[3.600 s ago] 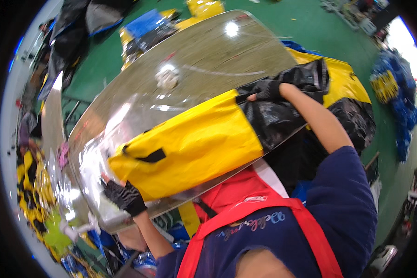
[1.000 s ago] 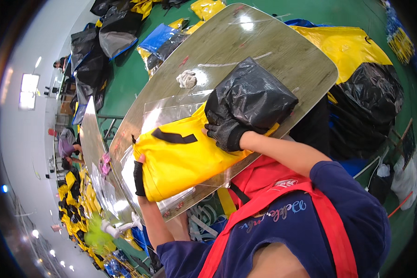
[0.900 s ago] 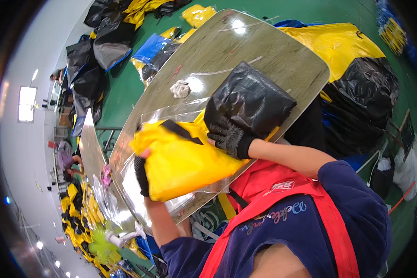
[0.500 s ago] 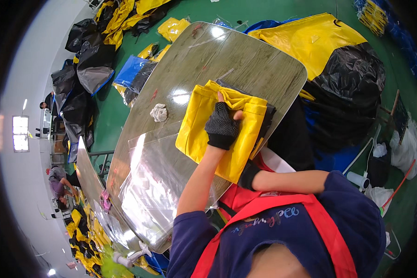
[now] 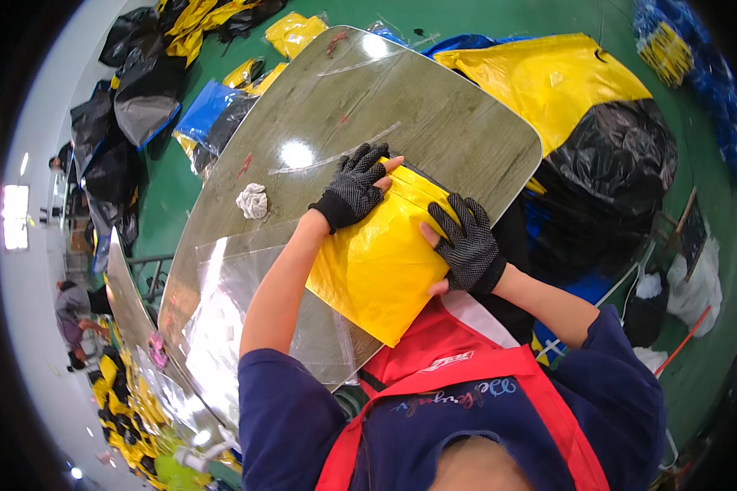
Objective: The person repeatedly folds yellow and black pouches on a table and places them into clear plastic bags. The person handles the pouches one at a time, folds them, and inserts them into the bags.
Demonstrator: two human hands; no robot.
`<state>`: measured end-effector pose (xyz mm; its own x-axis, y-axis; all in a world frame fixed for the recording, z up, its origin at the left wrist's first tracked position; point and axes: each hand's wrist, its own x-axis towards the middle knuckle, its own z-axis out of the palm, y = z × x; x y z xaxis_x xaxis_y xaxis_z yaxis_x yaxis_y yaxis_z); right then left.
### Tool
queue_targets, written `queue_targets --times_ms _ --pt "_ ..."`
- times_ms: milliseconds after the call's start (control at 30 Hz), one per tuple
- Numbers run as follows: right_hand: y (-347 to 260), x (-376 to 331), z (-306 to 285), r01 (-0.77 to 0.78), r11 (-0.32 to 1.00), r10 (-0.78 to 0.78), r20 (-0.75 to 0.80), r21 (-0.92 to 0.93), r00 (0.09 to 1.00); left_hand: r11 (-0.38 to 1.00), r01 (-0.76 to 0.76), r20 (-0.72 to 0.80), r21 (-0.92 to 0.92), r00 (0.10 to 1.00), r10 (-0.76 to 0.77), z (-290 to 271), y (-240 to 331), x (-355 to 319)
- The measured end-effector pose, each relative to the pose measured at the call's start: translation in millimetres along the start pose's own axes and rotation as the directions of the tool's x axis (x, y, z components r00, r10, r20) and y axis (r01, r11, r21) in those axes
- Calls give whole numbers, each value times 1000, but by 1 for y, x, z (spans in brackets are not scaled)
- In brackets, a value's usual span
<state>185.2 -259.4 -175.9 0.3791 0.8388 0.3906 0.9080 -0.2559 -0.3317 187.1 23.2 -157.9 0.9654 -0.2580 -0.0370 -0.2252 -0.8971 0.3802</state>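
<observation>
A folded yellow sheet (image 5: 377, 254), smooth on top and looking like plastic or coated fabric, lies on the wood-patterned table (image 5: 434, 106) close to my body. My left hand (image 5: 356, 188), in a dark dotted glove with bare fingertips, rests on its far left edge, fingers stretched out. Along the right edge lies my right hand (image 5: 469, 250), gloved alike, its fingers spread and its thumb on the yellow surface. A strip of dark material shows at the fold's far edge. The underside of the bundle is hidden.
Clear plastic bags (image 5: 221, 327) lie on the table's left part, beside a crumpled white wad (image 5: 252, 200). A large yellow and black sheet pile (image 5: 606, 155) sits right of the table. Wrapped packages (image 5: 213, 114) lie on the green floor. A person (image 5: 75, 315) is far left.
My right hand has come out from beneath the bundle onto its right edge. My left hand has shifted to the far left edge. The gathered yellow top now lies flatter.
</observation>
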Motion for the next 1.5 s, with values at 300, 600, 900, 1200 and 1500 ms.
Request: queue_targets --times_ms 300,600,900,1200,1500 --pt "42 -3 -46 -114 866 192 -112 488 975 86 245 241 -966 969 -58 -11 26 -76" --pt "69 56 -6 -529 48 430 461 847 777 533 255 -406 -807 415 -814 77 55 -77" --pt "53 32 -14 -539 -285 318 609 793 727 716 539 -645 -443 363 -672 2 -117 -195" --pt "31 14 -45 -710 -248 176 752 659 635 731 682 -391 -21 667 -634 68 76 -283" --pt "31 19 -62 -718 -225 130 750 659 648 711 701 -371 -62 645 -668 74 70 -279"
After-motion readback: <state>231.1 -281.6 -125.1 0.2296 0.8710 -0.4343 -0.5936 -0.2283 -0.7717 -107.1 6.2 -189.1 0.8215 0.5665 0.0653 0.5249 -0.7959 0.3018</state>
